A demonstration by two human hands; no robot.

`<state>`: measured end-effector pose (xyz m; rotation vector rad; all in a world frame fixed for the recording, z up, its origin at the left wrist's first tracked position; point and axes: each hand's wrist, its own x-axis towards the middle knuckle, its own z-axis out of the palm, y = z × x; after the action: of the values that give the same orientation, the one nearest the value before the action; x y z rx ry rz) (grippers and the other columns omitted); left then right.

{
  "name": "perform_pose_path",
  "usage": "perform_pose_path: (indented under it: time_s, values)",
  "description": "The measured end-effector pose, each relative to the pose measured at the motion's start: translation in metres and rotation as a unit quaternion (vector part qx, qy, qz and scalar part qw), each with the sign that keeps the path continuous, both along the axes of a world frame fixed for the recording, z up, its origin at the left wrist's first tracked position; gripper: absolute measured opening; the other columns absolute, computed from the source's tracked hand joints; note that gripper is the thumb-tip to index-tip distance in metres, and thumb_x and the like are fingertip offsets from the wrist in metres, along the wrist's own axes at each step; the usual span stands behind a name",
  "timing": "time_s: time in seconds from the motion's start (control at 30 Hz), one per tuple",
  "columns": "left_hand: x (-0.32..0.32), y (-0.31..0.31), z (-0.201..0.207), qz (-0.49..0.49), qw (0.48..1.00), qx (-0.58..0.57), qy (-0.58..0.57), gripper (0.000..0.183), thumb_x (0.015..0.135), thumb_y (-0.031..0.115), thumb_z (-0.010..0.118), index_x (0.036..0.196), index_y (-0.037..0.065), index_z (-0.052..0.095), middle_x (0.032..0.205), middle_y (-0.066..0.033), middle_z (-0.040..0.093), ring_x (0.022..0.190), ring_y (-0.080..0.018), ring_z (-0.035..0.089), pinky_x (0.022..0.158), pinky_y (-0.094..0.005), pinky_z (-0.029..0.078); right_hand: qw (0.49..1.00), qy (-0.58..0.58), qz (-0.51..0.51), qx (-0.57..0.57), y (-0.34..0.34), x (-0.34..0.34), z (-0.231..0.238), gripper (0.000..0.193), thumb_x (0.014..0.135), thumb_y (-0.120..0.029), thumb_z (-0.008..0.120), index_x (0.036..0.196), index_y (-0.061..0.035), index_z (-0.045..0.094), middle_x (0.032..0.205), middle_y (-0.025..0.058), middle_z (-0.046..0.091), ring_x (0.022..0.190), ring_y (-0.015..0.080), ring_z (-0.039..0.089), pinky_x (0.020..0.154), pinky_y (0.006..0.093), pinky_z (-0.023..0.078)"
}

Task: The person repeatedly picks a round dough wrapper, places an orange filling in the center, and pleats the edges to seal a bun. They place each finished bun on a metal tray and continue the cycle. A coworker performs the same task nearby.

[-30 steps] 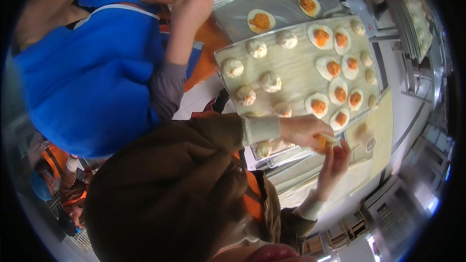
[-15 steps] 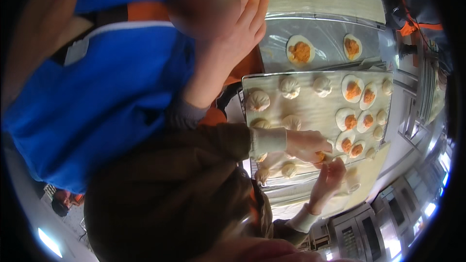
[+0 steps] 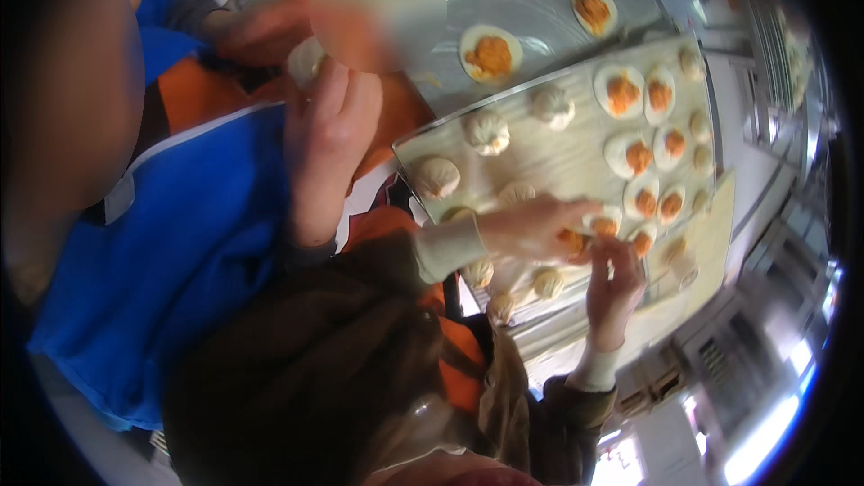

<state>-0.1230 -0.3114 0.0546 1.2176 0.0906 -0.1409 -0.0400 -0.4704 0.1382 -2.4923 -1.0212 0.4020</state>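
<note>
My left hand (image 3: 535,227), in a brown sleeve with a white cuff, cups a dough bun (image 3: 576,240) with orange filling showing in its open top. At the bun's edge my right hand (image 3: 616,292) has its thumb and fingers pinched together on the dough. Both hands are over the lined tray (image 3: 558,157). Beyond them on the tray lie flat dough rounds (image 3: 621,94) topped with orange filling, and several small dough balls (image 3: 702,157). Pleated buns (image 3: 487,132) sit around and behind my left hand, which partly hides some of them.
On the left stands a co-worker in blue (image 3: 202,225), close to my left arm; the co-worker's hand (image 3: 335,126) is by a piece of white dough (image 3: 306,58). A grey sheet (image 3: 540,45) past the tray carries two filled rounds (image 3: 490,54). A translucent round object (image 3: 682,268) lies right of my right hand.
The view has turned, shifting the trays up and left. The co-worker's hands have moved apart and lower, with white dough now visible. Both my hands stay at the bun.
</note>
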Motion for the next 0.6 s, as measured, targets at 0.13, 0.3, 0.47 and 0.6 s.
perform_pose_path:
  time_s: [0.13, 0.3, 0.47, 0.6]
  values:
    - [-0.010, 0.008, -0.018, -0.042, 0.923, -0.350, 0.154, 0.066, 0.087, 0.011, 0.073, 0.144, 0.005, 0.042, 0.126, -0.0151, 0.060, 0.113, -0.0209, 0.061, 0.091, -0.0331, 0.056, 0.973, 0.132, -0.152, 0.114, -0.011, -0.006, -0.003, 0.009, 0.093, -0.004, 0.064, 0.099, 0.0014, 0.066, 0.080, 0.0074, 0.068, 0.073, 0.0100, 0.062, 0.066, 0.0253, 0.050]
    - [-0.017, -0.005, -0.012, -0.008, 0.894, -0.426, 0.135, 0.060, 0.093, 0.019, 0.067, 0.144, 0.003, 0.041, 0.131, -0.0122, 0.057, 0.117, -0.0225, 0.060, 0.091, -0.0429, 0.056, 0.966, 0.109, -0.158, 0.172, -0.012, -0.014, -0.012, 0.013, 0.089, -0.002, 0.069, 0.101, 0.0027, 0.065, 0.085, 0.0064, 0.065, 0.078, 0.0145, 0.066, 0.069, 0.0257, 0.053]
    - [-0.014, -0.012, 0.011, -0.022, 0.955, -0.253, 0.151, 0.052, 0.094, 0.010, 0.062, 0.143, 0.004, 0.044, 0.124, -0.0090, 0.060, 0.107, -0.0165, 0.062, 0.084, -0.0351, 0.057, 0.980, 0.089, -0.111, 0.140, -0.018, -0.027, 0.000, 0.013, 0.086, 0.000, 0.070, 0.098, 0.0007, 0.065, 0.085, 0.0088, 0.064, 0.075, 0.0191, 0.068, 0.067, 0.0298, 0.053]
    - [-0.017, -0.027, 0.012, -0.055, 0.983, -0.144, 0.096, 0.046, 0.091, 0.000, 0.057, 0.137, 0.002, 0.051, 0.115, -0.0078, 0.064, 0.097, -0.0139, 0.064, 0.079, -0.0291, 0.057, 0.989, 0.056, -0.103, 0.096, -0.035, -0.031, 0.005, 0.011, 0.084, 0.001, 0.070, 0.093, 0.0010, 0.064, 0.084, 0.0115, 0.065, 0.073, 0.0230, 0.068, 0.066, 0.0310, 0.053]
